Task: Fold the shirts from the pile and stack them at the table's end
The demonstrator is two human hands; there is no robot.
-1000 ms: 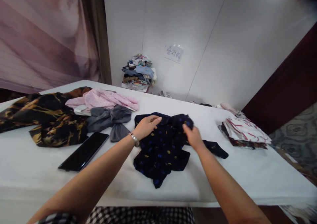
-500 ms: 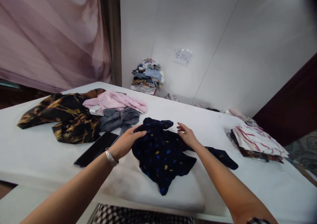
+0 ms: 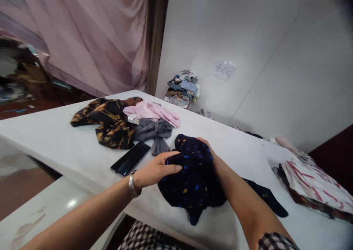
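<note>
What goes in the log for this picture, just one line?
left hand: gripping dotted navy garment | right hand: under its far edge | phone: flat on white table

Right hand [image 3: 211,152] mostly hidden behind dark dotted garment [image 3: 190,180]; grip unreadable. Striped folded stack [image 3: 317,185] cut off at right edge. Wall note [image 3: 224,70] illegible.

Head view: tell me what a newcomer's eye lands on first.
The dark navy garment with coloured dots, at the table's near edge, with the left hand on its left side and the right hand tucked into its far fold. Then the black-and-gold cloth further left, and the black phone beside it.
</note>
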